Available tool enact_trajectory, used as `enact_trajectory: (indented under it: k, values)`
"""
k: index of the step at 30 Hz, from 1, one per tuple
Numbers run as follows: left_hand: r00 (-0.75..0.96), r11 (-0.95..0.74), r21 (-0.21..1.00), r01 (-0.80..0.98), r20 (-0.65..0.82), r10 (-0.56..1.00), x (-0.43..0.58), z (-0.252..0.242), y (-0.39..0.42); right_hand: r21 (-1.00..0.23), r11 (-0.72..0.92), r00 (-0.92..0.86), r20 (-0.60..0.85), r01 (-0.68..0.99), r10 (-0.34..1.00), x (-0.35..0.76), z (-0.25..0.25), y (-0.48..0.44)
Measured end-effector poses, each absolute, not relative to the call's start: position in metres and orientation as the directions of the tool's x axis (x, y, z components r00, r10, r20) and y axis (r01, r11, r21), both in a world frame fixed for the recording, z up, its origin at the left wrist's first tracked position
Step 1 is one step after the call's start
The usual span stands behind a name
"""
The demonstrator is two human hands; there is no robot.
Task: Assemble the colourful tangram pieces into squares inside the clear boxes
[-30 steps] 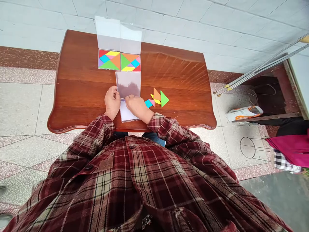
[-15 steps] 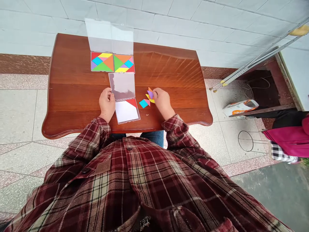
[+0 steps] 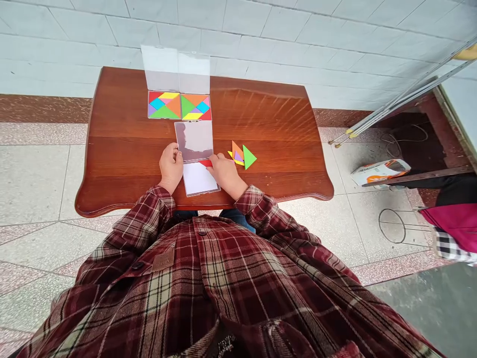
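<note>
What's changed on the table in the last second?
The right hand has moved left from the pile of tangram pieces to the white lower tray of the open case, beside the red triangle. The teal square and pink triangle no longer show by the pile; the hand may hide them. The left hand stayed at the case's edge, and the two filled tangram trays stayed put.

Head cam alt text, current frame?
Seen from the wearer's head, two hands work at an open clear case on a wooden table: the left hand against its edge, the right hand at a red piece. Loose tangram pieces lie to the right. Beyond sit a filled tangram set and another.
</note>
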State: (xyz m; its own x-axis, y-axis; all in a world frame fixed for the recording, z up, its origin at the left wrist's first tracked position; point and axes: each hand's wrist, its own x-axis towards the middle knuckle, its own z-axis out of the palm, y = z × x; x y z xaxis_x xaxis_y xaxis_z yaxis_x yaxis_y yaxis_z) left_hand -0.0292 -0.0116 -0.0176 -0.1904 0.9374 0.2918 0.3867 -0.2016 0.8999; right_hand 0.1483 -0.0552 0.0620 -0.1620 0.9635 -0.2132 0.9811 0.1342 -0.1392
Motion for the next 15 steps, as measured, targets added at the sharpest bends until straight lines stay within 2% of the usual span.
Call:
enact_trajectory:
  k: [6,11,15]
  values:
    - [-0.185,-0.18,0.88,0.44,0.285,0.941,-0.0291,-0.0208,-0.0101,-0.008,0.171,-0.168,-0.252,0.985,0.953,0.1434,0.0622,-0.054]
    - [-0.177,-0.188,0.878,0.44,0.29,0.94,-0.0294,-0.0221,-0.0093,0.007,0.186,-0.181,-0.207,0.983,0.962,0.1411,0.0618,-0.0553]
    - [-0.173,-0.212,0.88,0.426,0.309,0.935,-0.029,-0.0222,-0.0101,-0.009,0.127,-0.126,-0.2,0.992,0.972,0.1447,0.0603,-0.0508]
